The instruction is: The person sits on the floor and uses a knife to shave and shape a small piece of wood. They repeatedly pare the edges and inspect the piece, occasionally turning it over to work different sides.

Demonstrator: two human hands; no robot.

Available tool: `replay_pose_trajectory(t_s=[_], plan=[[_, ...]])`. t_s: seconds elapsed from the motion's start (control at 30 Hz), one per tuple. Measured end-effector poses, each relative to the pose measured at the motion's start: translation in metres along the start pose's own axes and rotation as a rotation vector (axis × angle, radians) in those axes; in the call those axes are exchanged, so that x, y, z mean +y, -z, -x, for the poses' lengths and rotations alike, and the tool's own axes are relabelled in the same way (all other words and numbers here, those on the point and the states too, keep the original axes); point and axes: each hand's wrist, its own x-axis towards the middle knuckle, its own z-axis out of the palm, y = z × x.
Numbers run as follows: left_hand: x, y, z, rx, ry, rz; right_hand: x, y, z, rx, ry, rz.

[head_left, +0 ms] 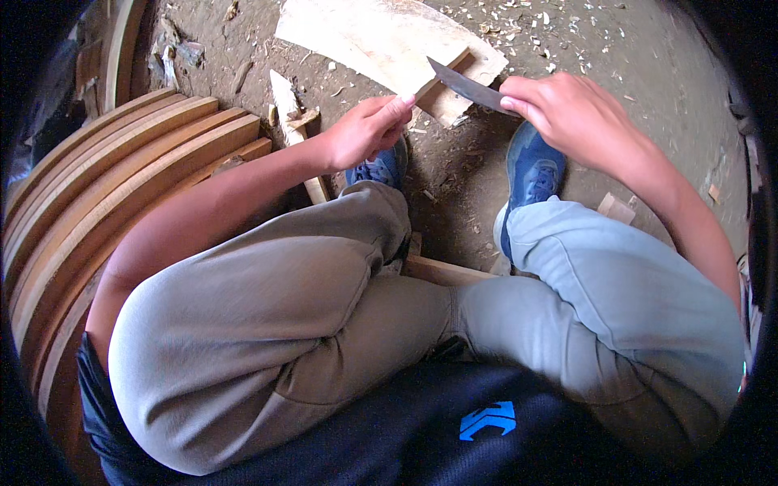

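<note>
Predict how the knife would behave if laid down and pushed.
The knife is probably stiff, showing no bend. It seems unlikely to roll, its blade looking broad and flat. The right hand covers its rear, so balance is uncertain.

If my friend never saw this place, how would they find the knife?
Look for the big pale wooden board on the ground near the top. Across its lower right end in the picture, the right hand holds out the knife. Its dark, pointed blade sets it apart from the light wood around it.
</note>
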Motion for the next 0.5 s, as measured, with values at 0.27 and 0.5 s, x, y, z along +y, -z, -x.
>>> replay_pose_trajectory(t_s=[0.27, 0.5], plan=[[-0.007, 0.004, -0.005, 0.067, 0.004, -0.048, -0.009, 0.005, 0.004, -0.018, -0.044, -0.025], [-0.015, 0.003, -0.012, 0.072, -0.061, 0.048, -0.021, 0.014, 0.001, -0.044, -0.079, 0.049]])
